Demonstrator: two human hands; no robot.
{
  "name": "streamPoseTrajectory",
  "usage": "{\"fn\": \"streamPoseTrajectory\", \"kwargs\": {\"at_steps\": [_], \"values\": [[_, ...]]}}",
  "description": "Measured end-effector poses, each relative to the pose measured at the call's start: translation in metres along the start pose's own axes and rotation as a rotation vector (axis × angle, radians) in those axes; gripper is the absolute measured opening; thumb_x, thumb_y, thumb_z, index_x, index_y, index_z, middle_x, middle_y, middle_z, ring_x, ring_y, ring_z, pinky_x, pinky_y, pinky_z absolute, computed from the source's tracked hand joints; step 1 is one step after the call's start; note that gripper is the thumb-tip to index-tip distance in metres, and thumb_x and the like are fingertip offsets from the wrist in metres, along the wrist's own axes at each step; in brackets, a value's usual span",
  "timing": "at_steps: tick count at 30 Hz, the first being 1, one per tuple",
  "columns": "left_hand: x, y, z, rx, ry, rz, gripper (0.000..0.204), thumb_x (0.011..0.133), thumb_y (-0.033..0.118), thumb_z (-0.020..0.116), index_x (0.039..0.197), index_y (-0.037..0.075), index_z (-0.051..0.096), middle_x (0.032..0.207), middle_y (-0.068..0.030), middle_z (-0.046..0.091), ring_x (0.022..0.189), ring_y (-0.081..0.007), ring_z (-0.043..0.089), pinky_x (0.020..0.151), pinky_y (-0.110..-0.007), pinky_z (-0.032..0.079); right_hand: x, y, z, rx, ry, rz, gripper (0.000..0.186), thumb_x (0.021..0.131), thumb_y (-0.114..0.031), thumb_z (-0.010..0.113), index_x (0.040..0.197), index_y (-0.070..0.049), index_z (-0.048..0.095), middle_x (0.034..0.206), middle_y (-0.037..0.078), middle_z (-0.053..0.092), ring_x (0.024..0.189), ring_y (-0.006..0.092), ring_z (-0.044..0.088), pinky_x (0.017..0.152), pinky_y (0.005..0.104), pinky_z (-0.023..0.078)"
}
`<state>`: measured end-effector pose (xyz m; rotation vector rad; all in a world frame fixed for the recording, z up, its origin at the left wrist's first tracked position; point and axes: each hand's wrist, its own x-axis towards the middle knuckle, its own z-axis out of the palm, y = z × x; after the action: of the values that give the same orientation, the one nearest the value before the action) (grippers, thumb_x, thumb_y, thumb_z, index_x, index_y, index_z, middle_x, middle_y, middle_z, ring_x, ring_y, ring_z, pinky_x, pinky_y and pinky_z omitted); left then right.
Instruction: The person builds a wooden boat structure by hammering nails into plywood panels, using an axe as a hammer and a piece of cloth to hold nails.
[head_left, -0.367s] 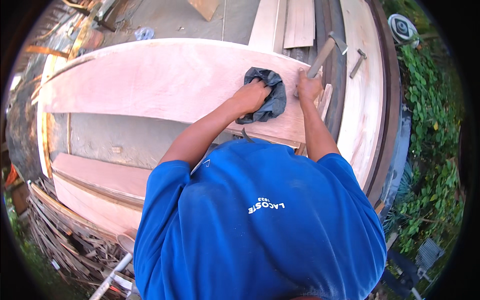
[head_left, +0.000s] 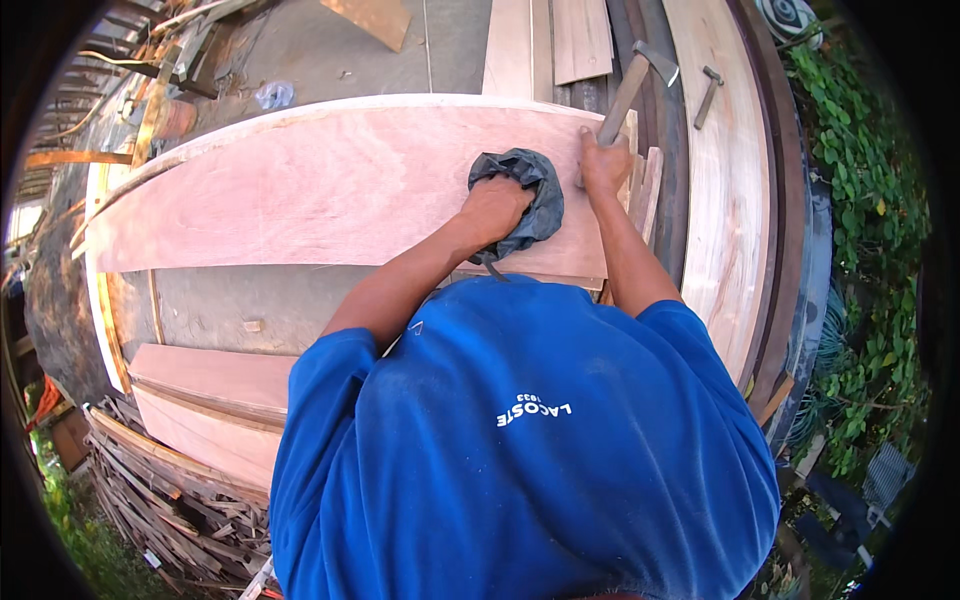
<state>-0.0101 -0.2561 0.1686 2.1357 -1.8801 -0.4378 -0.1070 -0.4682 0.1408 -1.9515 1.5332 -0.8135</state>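
A black plastic bag (head_left: 541, 211) rests crumpled near the right end of a long pinkish wooden board (head_left: 300, 185). My left hand (head_left: 497, 208) reaches into the bag's mouth, its fingertips hidden by the folds, so I cannot tell what they grasp. At the board's right end, my right hand (head_left: 606, 163) is closed around the wooden handle of a hatchet (head_left: 626, 92). The hatchet's metal head points up and away, over the dark planks.
A small hammer (head_left: 708, 98) lies on a pale plank (head_left: 715, 190) at the right. Shorter boards (head_left: 225, 375) are stacked at the lower left, above a heap of scrap wood (head_left: 170, 500). A clear plastic bag (head_left: 274, 95) lies on the ground beyond the board. Green plants (head_left: 860, 190) line the right side.
My view has shifted, so the board and ground sit lower in it. The left hand has gone deeper into the bag; the right hand keeps its hold on the hatchet.
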Motion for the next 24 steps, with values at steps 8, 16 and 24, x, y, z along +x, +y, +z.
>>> {"fn": "streamPoseTrajectory", "kwargs": {"at_steps": [8,16,24], "values": [[-0.004,-0.003,-0.017,-0.170,-0.077,-0.059,0.026,0.093,0.008,0.051,0.109,0.003,0.072,0.106,-0.0268,0.073,0.104,-0.0441,0.070,0.093,-0.053,0.054,-0.005,0.005,0.008,-0.022,-0.018,0.008,0.059,0.079,-0.042,0.085,0.107,0.007,0.066,0.098,0.030,0.074,0.095,0.0481,0.072,0.089,0.0531,0.056],[0.000,-0.011,-0.028,-0.222,-0.031,-0.198,0.022,0.084,0.004,0.055,0.094,0.001,0.074,0.098,-0.0286,0.074,0.099,-0.0455,0.072,0.090,-0.054,0.056,-0.004,0.009,0.001,0.011,-0.008,0.031,0.057,0.079,-0.043,0.084,0.103,0.006,0.067,0.094,0.030,0.073,0.093,0.0478,0.073,0.088,0.0528,0.056],[-0.004,-0.007,-0.040,-0.108,-0.045,-0.173,0.021,0.085,0.003,0.054,0.094,0.002,0.073,0.094,-0.0286,0.073,0.093,-0.0471,0.072,0.087,-0.055,0.056,-0.007,0.002,0.000,0.055,-0.036,0.023,0.056,0.080,-0.042,0.082,0.103,0.006,0.066,0.092,0.030,0.073,0.090,0.0481,0.072,0.087,0.0528,0.055]]}}
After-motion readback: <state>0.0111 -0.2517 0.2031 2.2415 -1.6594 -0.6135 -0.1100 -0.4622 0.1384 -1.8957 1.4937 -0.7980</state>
